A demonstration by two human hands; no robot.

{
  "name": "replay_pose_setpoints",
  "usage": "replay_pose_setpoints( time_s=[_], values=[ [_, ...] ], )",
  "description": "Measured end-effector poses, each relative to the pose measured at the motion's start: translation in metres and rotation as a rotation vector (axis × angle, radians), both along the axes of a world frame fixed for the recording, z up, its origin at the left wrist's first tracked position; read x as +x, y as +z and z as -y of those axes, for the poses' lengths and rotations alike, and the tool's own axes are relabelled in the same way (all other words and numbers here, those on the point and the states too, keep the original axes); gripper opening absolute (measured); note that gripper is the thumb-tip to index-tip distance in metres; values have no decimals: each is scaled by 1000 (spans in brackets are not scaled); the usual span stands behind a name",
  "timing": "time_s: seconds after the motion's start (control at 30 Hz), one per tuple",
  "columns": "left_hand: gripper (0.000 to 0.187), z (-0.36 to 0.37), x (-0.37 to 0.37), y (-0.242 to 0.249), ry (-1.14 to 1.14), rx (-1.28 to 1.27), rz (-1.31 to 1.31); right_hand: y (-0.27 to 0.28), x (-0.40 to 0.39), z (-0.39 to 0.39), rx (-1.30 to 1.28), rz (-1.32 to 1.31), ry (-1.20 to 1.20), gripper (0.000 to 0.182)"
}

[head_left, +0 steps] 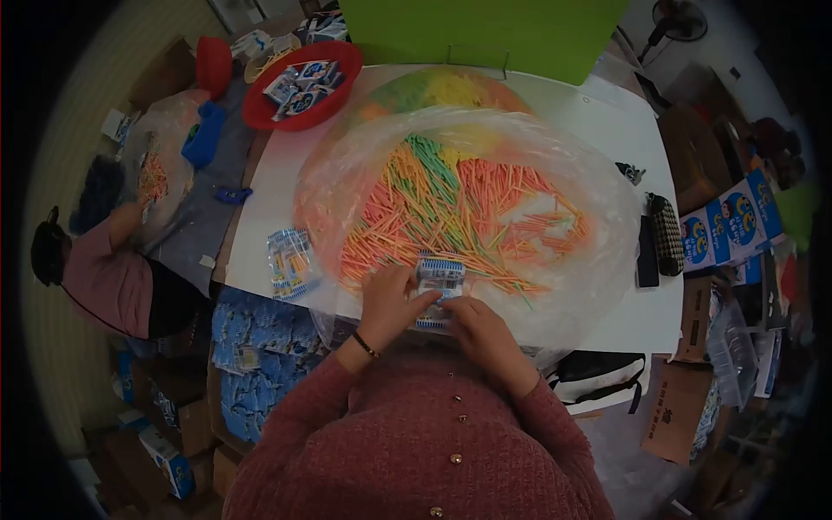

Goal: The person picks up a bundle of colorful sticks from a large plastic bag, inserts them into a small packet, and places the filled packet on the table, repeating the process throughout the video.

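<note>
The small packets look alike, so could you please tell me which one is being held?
The striped packet between the left hand and right hand; packaging at the white table's left edge and packets in the red bowl lie untouched.

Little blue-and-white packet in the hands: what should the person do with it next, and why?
I'd say gently work the packet edge apart with the fingertips. The left hand and right hand are both on it, and lots of loose coloured sticks lie just beyond. I can't tell whether it's already open, though.
</note>
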State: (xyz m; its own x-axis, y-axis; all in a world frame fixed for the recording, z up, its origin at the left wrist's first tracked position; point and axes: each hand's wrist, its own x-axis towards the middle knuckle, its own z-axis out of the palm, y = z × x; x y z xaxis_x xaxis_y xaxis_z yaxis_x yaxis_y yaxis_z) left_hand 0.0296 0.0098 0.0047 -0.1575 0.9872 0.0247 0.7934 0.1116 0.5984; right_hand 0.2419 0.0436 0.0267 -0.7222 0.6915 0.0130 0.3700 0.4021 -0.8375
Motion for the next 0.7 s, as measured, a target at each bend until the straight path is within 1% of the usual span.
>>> replay_pose_setpoints(
  time_s=[0.03, 0.07, 0.1, 0.13, 0.17, 0.2, 0.23, 0.27, 0.3, 0.37, 0.4, 0.47, 0.5, 0.63, 0.7],
  values=[
    [36, -1, 4, 3, -10, 8, 20, 20, 6, 3, 158, 71, 47, 44],
    [41, 0, 7, 4, -9, 82, -5, 37, 11, 6, 312, 145, 99, 56],
    [47, 0, 9, 5, -6, 156, -32, 48, 22, 10, 316, 166, 93, 56],
    [47, 1, 11, 8, -12, 161, -13, 59, 39, 13, 378, 348, 56, 67],
    [54, 2, 12, 11, -91, 194, -38, 66, 56, 9, 441, 529, 21, 78],
    [62, 3, 13, 12, -166, 230, -65, 63, 74, -1, 450, 543, 22, 78],
    [62, 2, 12, 9, -161, 240, -55, 53, 96, -16, 592, 697, -15, 64],
    [65, 2, 10, 4, -195, 167, -65, 45, 114, -29, 734, 845, -54, 50],
    [70, 1, 8, 2, -230, 96, -82, 41, 129, -43, 744, 847, -56, 50],
    [70, -2, 7, 3, -222, 94, -76, 44, 138, -79, 677, 760, 151, 32],
    [70, 1, 8, 3, -221, 69, -67, 48, 134, -93, 682, 753, 157, 32],
    [70, 2, 8, 4, -217, 60, -79, 91, 97, -126, 744, 544, 217, 16],
    [71, 1, 8, 4, -219, 48, -82, 109, 76, -140, 891, 443, 233, 18],
    [73, -4, 2, -3, -170, 58, -20, 152, -5, -180, 1281, 1, 326, 17],
    [73, -10, -3, -9, -118, 17, 118, 168, -34, -187, 1379, -113, 436, 17]
  ],
)
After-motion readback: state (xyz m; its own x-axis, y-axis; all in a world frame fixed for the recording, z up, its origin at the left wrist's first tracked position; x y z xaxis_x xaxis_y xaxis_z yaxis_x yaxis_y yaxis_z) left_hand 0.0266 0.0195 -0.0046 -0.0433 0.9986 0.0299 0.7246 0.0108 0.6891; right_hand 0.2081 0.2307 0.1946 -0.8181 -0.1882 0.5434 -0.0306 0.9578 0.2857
